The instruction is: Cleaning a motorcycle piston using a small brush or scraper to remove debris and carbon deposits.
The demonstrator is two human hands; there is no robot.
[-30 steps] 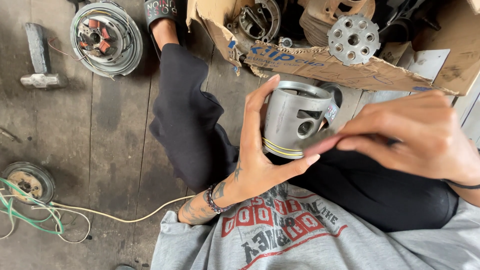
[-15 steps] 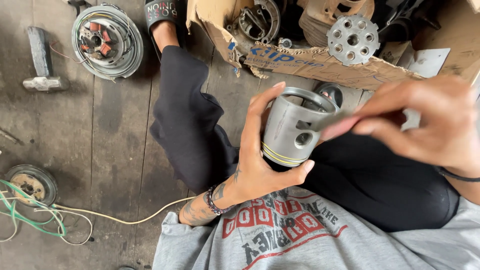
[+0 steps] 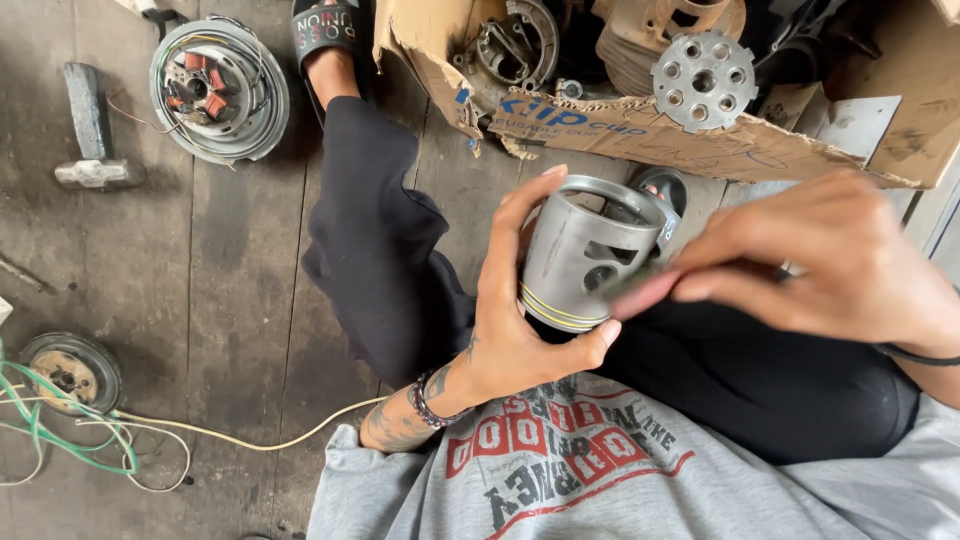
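At the centre of the frame a grey metal piston was gripped by the left hand, thumb below and fingers curled behind it, open end tilted toward the upper right. The right hand was pressed against its side wall, fingertips pinched together, perhaps on something small and blurred. Rubbing the wall would probably be done best with the piston kept steady and light, even strokes used. A torn cardboard box of parts lay above, a hammer at upper left.

Left hand grips grey piston (right hand touching).
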